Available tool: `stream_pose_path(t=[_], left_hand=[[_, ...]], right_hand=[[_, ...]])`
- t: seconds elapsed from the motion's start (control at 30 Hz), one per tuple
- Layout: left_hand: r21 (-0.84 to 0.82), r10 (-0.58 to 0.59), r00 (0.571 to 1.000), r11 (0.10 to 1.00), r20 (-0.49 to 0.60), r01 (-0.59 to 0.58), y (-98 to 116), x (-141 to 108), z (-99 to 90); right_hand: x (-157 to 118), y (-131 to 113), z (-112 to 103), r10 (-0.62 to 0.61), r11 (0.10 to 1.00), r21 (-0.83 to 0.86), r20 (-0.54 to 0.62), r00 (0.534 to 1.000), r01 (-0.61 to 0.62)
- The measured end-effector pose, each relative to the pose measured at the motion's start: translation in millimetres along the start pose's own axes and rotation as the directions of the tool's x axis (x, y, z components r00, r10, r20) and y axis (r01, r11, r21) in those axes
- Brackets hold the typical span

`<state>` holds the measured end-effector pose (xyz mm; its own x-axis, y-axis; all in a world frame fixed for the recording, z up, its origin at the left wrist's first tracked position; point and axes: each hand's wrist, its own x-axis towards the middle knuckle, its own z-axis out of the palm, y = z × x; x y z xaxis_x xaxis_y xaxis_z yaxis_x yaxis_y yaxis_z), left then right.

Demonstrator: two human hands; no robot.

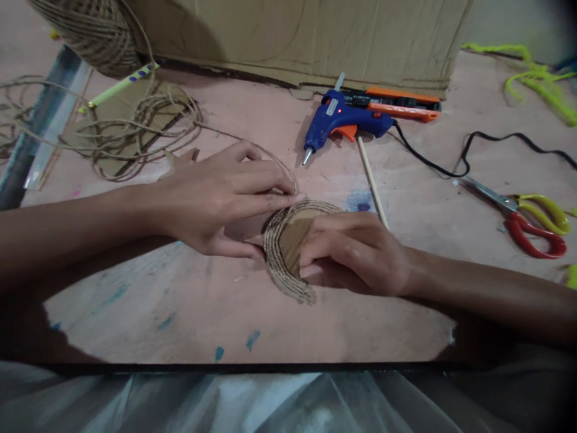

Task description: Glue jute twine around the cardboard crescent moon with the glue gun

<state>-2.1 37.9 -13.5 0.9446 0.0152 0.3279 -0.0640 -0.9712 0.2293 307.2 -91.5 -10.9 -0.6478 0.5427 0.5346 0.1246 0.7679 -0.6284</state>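
Observation:
A round cardboard piece [295, 243] lies on the table with rows of jute twine [276, 255] coiled around its border; its right side is hidden. My left hand [225, 195] reaches in from the left, its outstretched fingertips pressing the twine at the upper rim. Its thumb touches the coil's left edge. From there a single strand of twine [270, 155] runs back to a loose tangle [135, 129]. My right hand [356, 252] is closed over the right part of the cardboard, its fingers curled and pressed down on it.
A blue glue gun [324, 117] and an orange cutter [406, 107] lie beyond my hands. At right are a thin stick [372, 180], scissors [518, 210], a black cord [433, 162] and yellow yarn [541, 84]. A twine ball [94, 36] and upright cardboard [315, 42] stand behind.

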Motion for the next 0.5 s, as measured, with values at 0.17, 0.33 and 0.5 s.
stream_pose_path(t=[0.17,0.33,0.5], left_hand=[[-0.009,0.002,1.000,1.000,-0.004,-0.002,0.3,1.0,-1.0],[-0.021,-0.004,1.000,1.000,0.009,0.004,0.5,2.3,0.0],[-0.005,-0.001,1.000,1.000,0.017,0.001,-0.1,0.8,0.4]], right_hand=[[6.7,-6.2,-19.6,0.048,0.987,-0.153,0.027,0.998,-0.043],[7.0,-2.5,-21.3,0.031,0.984,-0.176,0.009,0.999,-0.028],[1.2,-0.2,-11.0,0.035,0.986,-0.165,0.099,0.994,-0.018]])
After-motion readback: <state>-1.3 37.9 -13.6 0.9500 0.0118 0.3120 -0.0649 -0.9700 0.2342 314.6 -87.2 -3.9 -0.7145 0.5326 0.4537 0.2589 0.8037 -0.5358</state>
